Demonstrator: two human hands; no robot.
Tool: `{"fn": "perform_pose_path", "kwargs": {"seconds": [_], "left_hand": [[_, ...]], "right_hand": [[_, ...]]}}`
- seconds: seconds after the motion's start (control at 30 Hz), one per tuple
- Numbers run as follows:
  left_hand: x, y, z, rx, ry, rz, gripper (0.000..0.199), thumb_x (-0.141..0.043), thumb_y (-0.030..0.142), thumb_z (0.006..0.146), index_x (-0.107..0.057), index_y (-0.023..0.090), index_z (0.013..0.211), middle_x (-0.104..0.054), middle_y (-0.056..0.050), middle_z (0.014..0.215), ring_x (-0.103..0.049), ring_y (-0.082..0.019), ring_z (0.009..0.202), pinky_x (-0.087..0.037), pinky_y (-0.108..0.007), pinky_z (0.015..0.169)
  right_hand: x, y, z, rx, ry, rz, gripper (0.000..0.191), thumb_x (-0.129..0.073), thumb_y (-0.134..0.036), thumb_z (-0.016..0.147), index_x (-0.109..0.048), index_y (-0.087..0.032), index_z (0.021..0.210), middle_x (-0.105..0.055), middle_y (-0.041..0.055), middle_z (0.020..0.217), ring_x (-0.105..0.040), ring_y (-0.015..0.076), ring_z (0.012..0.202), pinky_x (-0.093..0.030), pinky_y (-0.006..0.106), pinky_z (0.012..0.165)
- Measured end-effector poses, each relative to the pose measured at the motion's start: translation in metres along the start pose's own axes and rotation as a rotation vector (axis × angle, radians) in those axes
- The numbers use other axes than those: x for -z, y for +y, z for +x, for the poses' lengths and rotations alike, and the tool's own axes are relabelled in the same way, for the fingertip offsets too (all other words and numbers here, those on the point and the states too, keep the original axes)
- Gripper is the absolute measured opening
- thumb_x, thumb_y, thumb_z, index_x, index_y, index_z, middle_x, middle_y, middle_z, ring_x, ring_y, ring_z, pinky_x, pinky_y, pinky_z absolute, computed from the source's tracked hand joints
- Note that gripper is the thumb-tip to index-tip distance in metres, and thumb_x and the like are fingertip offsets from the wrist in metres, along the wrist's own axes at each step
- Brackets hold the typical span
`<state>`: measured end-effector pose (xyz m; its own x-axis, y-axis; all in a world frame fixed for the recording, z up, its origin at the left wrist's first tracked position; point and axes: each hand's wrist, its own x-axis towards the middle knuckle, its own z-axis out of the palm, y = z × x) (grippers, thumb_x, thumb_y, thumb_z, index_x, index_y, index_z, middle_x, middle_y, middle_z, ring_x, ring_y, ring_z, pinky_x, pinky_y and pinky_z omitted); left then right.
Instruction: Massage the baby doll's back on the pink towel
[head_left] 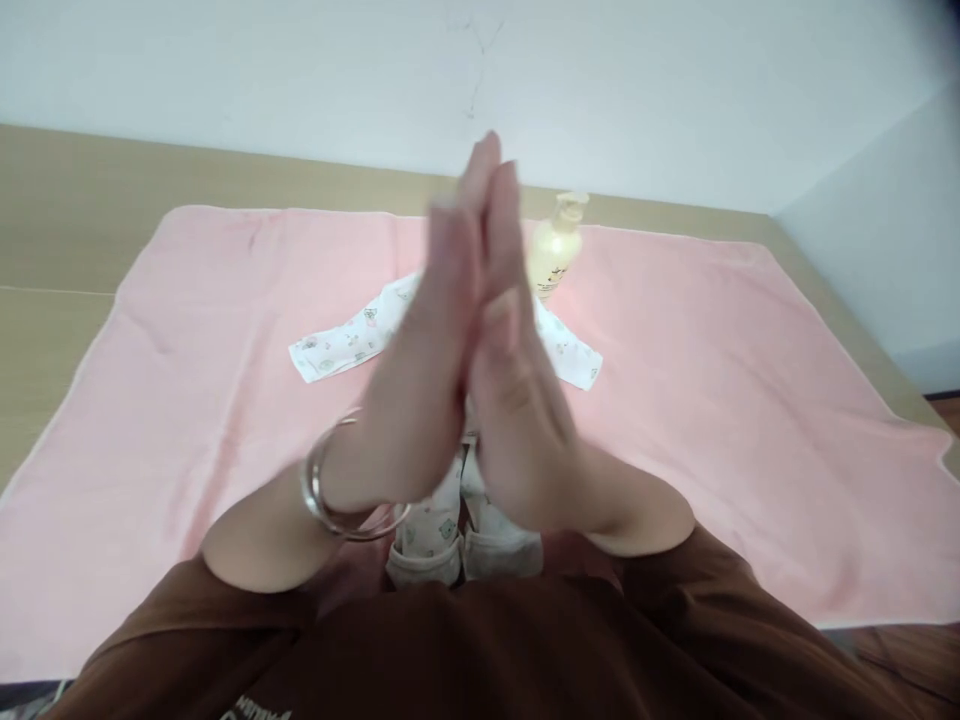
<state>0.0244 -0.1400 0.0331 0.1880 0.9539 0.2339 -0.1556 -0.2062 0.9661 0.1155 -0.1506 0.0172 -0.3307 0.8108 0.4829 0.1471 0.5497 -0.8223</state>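
Overlapping garment (349,340); left hand (424,365) against right hand (519,410); bottle (553,252) behind.

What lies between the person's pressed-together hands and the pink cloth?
White printed fabric garment, partly hidden, on the pink cloth beneath the left hand and right hand; seen in head view.

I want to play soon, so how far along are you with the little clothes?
Looks done: the pink cloth is spread out, with the patterned clothes laid on it, sleeves out to the sides. In hand: nothing I can see; the left hand and right hand are palm to palm above the clothes. What's left: I can't tell, but the pump bottle is in neither hand.
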Motion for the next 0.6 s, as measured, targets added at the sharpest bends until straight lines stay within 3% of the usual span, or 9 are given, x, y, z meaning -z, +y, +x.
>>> {"fn": "perform_pose_path", "kwargs": {"seconds": [0.07, 0.1, 0.17, 0.27, 0.4, 0.5, 0.6], "left_hand": [[0.006, 0.005, 0.007, 0.053, 0.084, 0.014, 0.065, -0.010, 0.048, 0.110, -0.033, 0.016, 0.162, -0.034, 0.011, 0.169, -0.021, -0.011, 0.161, -0.018, -0.021, 0.134], [0.010, 0.008, 0.011, 0.055, 0.102, 0.007, 0.068, -0.010, 0.054, 0.109, -0.035, 0.017, 0.161, -0.037, 0.008, 0.168, -0.025, -0.012, 0.161, -0.019, -0.022, 0.135], [0.017, 0.011, 0.017, 0.079, 0.057, -0.022, 0.073, -0.009, 0.062, 0.106, -0.043, 0.021, 0.157, -0.049, 0.005, 0.161, -0.027, -0.017, 0.160, -0.020, -0.030, 0.135], [0.022, 0.011, 0.020, 0.184, -0.058, -0.041, 0.077, -0.004, 0.065, 0.105, -0.052, 0.025, 0.150, -0.068, 0.002, 0.140, -0.030, -0.024, 0.157, -0.023, -0.045, 0.132], [0.013, 0.002, 0.012, 0.063, 0.069, -0.053, 0.062, -0.020, 0.055, 0.109, -0.049, 0.022, 0.153, -0.067, -0.001, 0.142, -0.051, -0.018, 0.148, -0.033, -0.037, 0.131], [0.001, -0.008, 0.002, -0.033, 0.036, -0.067, 0.049, -0.036, 0.046, 0.108, -0.053, 0.025, 0.150, -0.054, 0.007, 0.156, -0.031, -0.018, 0.159, -0.023, -0.036, 0.135], [-0.005, -0.014, -0.003, -0.001, -0.159, -0.095, 0.041, -0.037, 0.039, 0.105, -0.062, 0.035, 0.138, -0.043, 0.022, 0.161, -0.006, -0.018, 0.163, -0.016, -0.030, 0.134]], "right_hand": [[-0.008, -0.008, -0.003, -0.032, -0.076, 0.050, 0.100, -0.001, -0.068, 0.104, -0.002, 0.017, 0.157, 0.020, 0.0188, 0.169, 0.025, 0.0141, 0.156, 0.010, 0.032, 0.136], [-0.013, -0.011, -0.006, -0.047, -0.093, 0.046, 0.104, 0.006, -0.070, 0.101, -0.003, 0.018, 0.156, 0.021, 0.0178, 0.169, 0.028, 0.0156, 0.154, 0.011, 0.033, 0.136], [-0.024, -0.014, -0.012, -0.057, -0.011, -0.015, 0.100, 0.015, -0.066, 0.099, -0.006, 0.012, 0.159, 0.019, 0.0106, 0.170, 0.026, 0.0163, 0.153, 0.006, 0.034, 0.136], [-0.036, -0.012, -0.021, -0.032, 0.110, -0.103, 0.089, -0.001, -0.066, 0.104, -0.007, 0.002, 0.162, 0.010, 0.0071, 0.173, 0.019, 0.0187, 0.157, -0.001, 0.040, 0.138], [-0.025, -0.003, -0.019, 0.090, -0.031, -0.075, 0.097, -0.028, -0.069, 0.105, -0.011, 0.008, 0.161, -0.001, 0.0194, 0.174, 0.017, 0.0250, 0.159, 0.002, 0.043, 0.138], [-0.006, 0.006, -0.008, 0.068, 0.069, -0.046, 0.088, -0.024, -0.066, 0.107, -0.015, 0.003, 0.162, -0.006, 0.0143, 0.175, 0.010, 0.0218, 0.161, -0.002, 0.039, 0.138], [0.011, 0.019, 0.006, -0.012, 0.279, -0.151, 0.079, -0.015, -0.065, 0.108, -0.017, -0.008, 0.164, -0.017, 0.0067, 0.175, -0.001, 0.0186, 0.162, -0.017, 0.039, 0.137]]}}
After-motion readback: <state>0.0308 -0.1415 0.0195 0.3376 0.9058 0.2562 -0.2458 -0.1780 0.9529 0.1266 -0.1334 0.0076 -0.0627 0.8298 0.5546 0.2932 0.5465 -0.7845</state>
